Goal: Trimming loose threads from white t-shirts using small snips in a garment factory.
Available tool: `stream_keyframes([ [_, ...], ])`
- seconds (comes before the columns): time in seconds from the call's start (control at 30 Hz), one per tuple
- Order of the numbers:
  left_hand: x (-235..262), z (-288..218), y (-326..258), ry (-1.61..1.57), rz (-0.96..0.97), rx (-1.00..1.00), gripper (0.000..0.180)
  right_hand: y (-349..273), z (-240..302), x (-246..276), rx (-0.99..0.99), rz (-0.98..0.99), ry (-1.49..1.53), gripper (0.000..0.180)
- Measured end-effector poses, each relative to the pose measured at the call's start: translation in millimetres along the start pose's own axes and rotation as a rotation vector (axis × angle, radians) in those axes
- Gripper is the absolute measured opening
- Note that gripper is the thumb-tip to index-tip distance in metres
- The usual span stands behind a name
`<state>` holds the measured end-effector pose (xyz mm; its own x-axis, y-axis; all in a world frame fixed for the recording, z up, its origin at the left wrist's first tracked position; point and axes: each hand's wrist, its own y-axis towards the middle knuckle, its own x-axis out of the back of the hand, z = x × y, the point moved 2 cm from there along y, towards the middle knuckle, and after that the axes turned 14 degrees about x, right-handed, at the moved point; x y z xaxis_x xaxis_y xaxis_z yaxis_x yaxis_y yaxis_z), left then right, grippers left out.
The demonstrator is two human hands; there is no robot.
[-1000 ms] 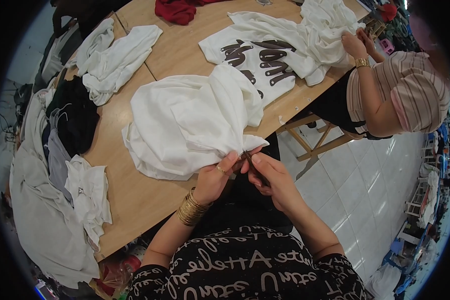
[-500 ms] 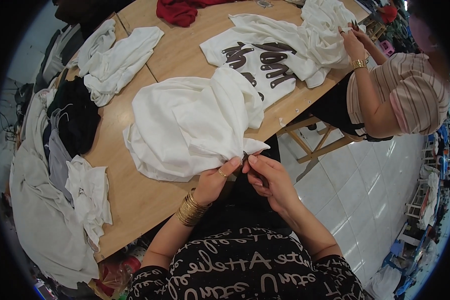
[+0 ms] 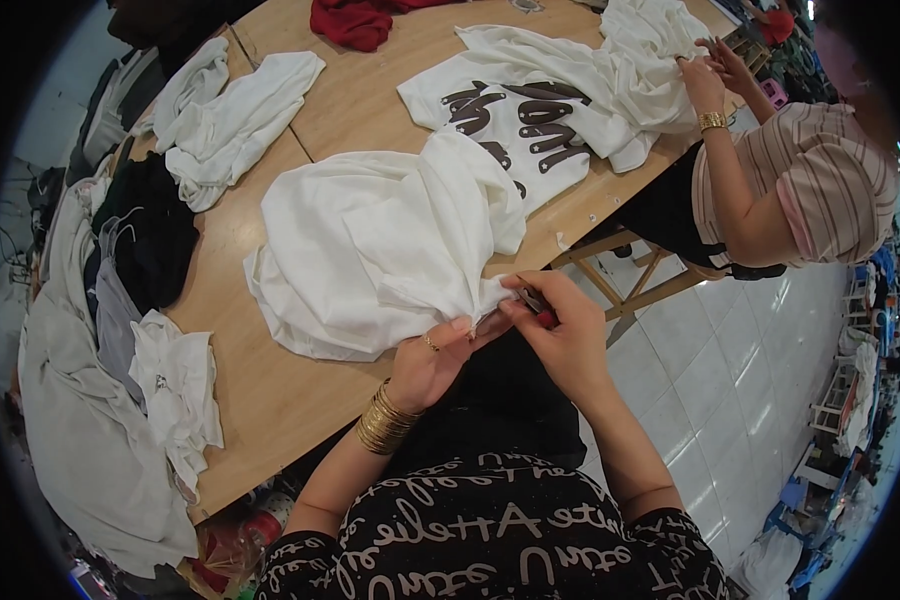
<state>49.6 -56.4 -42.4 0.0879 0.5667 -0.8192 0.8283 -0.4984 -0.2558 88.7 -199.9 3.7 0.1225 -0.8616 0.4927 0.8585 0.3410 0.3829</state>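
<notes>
As the tabletop (image 3: 250,410) stretches away with its near edge slanting up to the right, grey cloth (image 3: 80,440) is heaped along its left edge and a big white cloth (image 3: 370,250) lies bunched at the near edge, its gathered end drawn to the hands. The left hand (image 3: 432,360) pinches that end between thumb and fingers, while the right hand (image 3: 565,330) grasps a small dark tool (image 3: 543,310) with a red part, possibly snips; whether its tip touches the cloth cannot be told. Half a second ago a pointed flap of cloth jutted past the fingers and the tool sat lower, mostly hidden; now the right hand is higher and turned, and the flap no longer sticks out. That looks like a fresh hold on the tool, with the handling centred on the same gathered end. For writing, pale script runs across the person's black top (image 3: 490,530); the printed cloth (image 3: 520,115), farther along the near edge, carries dark letter-like shapes broken by folds; a small mark on the white piece (image 3: 175,385) by the left edge is too tiny to read. No brand label is legible.
</notes>
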Motion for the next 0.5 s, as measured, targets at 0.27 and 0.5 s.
stream_keyframes([
  [0.27, 3, 2, 4, 0.072, -0.043, 0.158, 0.035, -3, -4, 7, 0.056, 0.066, -0.116, 0.022],
  [0.5, 7, 0, 7, 0.196, -0.322, 0.132, 0.027, -2, 3, 16, 0.075, 0.169, -0.193, 0.023],
])
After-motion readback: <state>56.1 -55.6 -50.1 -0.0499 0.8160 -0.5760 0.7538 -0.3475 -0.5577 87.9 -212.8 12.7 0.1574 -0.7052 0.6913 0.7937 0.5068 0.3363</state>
